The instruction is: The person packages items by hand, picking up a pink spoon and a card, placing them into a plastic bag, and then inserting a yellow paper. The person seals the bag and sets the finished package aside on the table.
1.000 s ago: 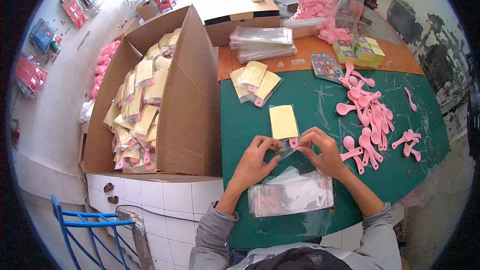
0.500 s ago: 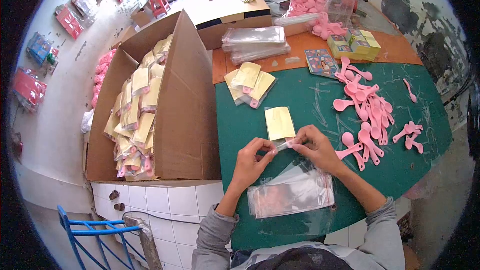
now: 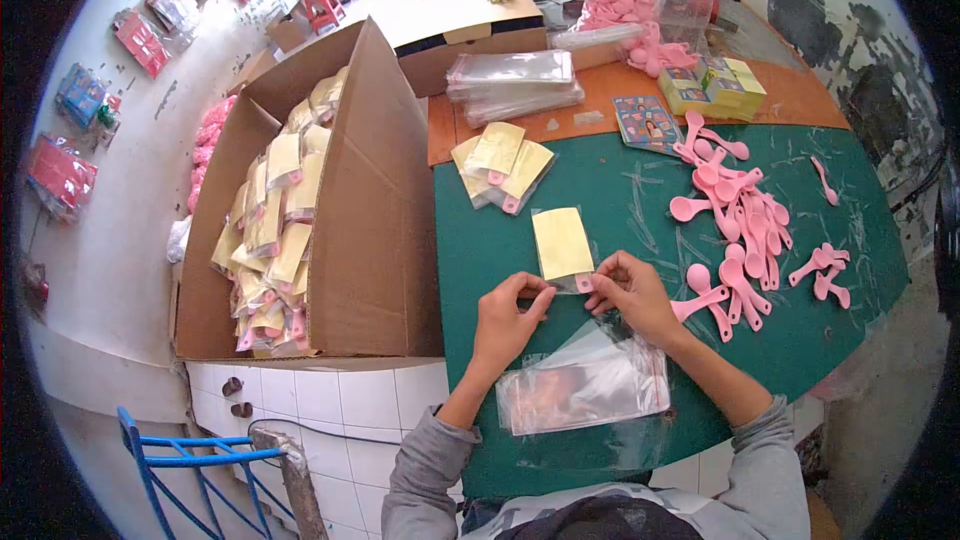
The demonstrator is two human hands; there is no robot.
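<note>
A clear plastic packet (image 3: 563,243) with a cream card and a pink spoon handle end inside lies on the green table in front of me. My left hand (image 3: 512,318) is at its lower left corner, thumb and forefinger pinched together on the edge. At the lower right corner, beside the pink handle end, my right hand (image 3: 635,300) pinches the edge too. Below my hands lies a stack of clear plastic bags (image 3: 590,390). Loose pink spoons (image 3: 745,225) are piled to the right. Several filled packets (image 3: 500,168) overlap at the upper left of the table.
A large cardboard box (image 3: 375,210) full of similar packets stands left of the table. Farther back are more clear bags (image 3: 515,75), stacks of cards (image 3: 712,90) and a bag of pink spoons (image 3: 620,0). A blue metal frame (image 3: 205,450) is at lower left. Another person sits far back.
The clear strip at the packet's lower edge, held up between both hands before, now lies down, and the pink handle end shows plainly. My hands have shifted slightly apart.
</note>
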